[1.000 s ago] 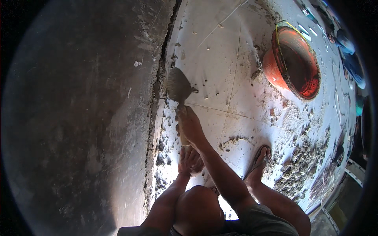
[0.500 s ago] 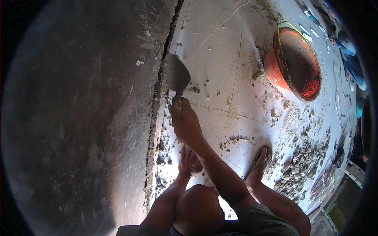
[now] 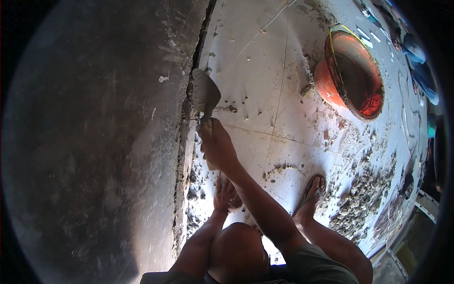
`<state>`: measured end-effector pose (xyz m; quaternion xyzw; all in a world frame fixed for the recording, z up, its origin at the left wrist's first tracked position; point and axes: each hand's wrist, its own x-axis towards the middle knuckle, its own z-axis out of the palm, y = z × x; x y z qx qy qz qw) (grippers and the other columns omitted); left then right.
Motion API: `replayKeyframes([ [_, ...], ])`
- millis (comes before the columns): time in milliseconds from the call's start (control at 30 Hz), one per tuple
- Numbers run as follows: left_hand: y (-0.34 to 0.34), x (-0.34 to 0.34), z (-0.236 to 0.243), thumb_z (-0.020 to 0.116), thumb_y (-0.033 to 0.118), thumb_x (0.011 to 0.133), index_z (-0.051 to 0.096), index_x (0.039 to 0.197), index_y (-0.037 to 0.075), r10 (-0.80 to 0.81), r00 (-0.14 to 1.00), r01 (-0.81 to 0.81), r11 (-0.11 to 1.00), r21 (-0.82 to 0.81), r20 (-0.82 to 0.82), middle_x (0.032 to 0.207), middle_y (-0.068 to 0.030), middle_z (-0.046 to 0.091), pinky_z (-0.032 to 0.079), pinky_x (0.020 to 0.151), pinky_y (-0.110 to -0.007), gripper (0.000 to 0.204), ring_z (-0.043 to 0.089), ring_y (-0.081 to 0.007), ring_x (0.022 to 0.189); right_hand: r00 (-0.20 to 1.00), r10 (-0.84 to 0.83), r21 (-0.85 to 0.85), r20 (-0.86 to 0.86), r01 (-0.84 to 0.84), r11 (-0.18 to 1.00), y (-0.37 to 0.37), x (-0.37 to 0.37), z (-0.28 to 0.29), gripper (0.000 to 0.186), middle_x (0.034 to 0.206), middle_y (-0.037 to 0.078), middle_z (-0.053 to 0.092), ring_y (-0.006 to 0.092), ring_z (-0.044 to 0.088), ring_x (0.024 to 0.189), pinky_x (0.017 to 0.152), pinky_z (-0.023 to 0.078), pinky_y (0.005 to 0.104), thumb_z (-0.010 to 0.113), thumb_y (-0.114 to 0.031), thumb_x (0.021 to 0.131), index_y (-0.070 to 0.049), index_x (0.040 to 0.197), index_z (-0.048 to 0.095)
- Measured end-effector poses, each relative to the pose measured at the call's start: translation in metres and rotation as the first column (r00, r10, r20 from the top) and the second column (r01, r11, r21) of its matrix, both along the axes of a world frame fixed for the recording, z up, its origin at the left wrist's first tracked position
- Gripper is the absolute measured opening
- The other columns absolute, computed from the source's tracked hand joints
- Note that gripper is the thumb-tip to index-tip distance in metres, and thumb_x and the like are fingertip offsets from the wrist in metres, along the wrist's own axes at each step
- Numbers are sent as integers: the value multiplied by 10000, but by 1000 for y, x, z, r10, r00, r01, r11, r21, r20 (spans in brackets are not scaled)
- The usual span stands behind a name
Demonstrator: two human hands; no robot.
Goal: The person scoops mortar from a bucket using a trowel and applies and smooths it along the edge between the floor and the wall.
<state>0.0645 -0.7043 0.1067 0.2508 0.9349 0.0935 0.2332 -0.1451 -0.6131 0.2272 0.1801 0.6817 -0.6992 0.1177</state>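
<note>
My right hand (image 3: 218,146) is closed around the handle of a mortar-coated trowel (image 3: 204,92). The trowel's blade lies along the crack (image 3: 191,85) where the dark grey concrete surface (image 3: 94,118) meets the pale tiled floor (image 3: 255,94). Grey mortar covers the blade, and whether it touches the crack's edge I cannot tell. My left hand (image 3: 228,196) rests lower down near the same edge, close to the bent knee. Its fingers are stretched out and it holds nothing; my right wrist and forearm pass just above it.
An orange bucket (image 3: 326,84) with a yellow handle and grey mortar inside stands tilted in view at upper right. Loose mortar crumbs (image 3: 359,203) are heaped beyond my sandalled foot (image 3: 312,194). Cables (image 3: 385,220) and small items lie along the right side.
The trowel and my right hand have shifted slightly left and down, bringing the blade closer against the crack. My left hand stays where it was.
</note>
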Motion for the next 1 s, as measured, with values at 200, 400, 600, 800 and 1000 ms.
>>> replayKeyframes([
  [200,4,13,-34,468,509,887,153,1573,317,-270,911,173,936,-305,-311,1657,1,86,90,1214,-584,779,110,-291,1517,957,-290,-166,29,291,942,67,4,46,297,847,63,576,104,553,580,463,464,277,509,-208,1000,-31,1237,482],
  [400,5,-1,-3,661,412,743,449,1467,236,60,985,-29,982,187,-164,1569,-87,346,148,1186,-609,774,283,-316,1465,941,-183,391,-286,289,874,244,-5,109,337,968,58,594,172,603,667,540,523,311,504,-201,996,-54,1299,486],
  [600,11,-9,13,677,376,711,497,1422,213,77,987,-43,973,226,-143,1544,-97,384,164,1173,-613,751,317,-334,1444,976,-203,997,74,-78,-12,384,-48,199,381,1113,210,676,349,678,986,778,552,454,565,-354,904,-52,1105,682],
  [800,3,-7,14,681,372,721,513,1403,206,112,988,-80,959,273,-105,1532,-102,401,154,1171,-616,721,320,-337,1442,906,-60,864,419,-418,-280,416,-92,138,430,1020,173,717,358,704,923,777,553,485,624,-405,812,-55,1045,716],
  [1000,16,-7,12,714,304,667,527,1378,173,106,990,-71,948,310,-95,1487,-154,431,154,1167,-614,747,335,-379,1420,850,-26,766,526,-460,449,457,-106,90,309,686,38,546,174,515,578,502,394,335,622,-391,911,-86,859,637],
])
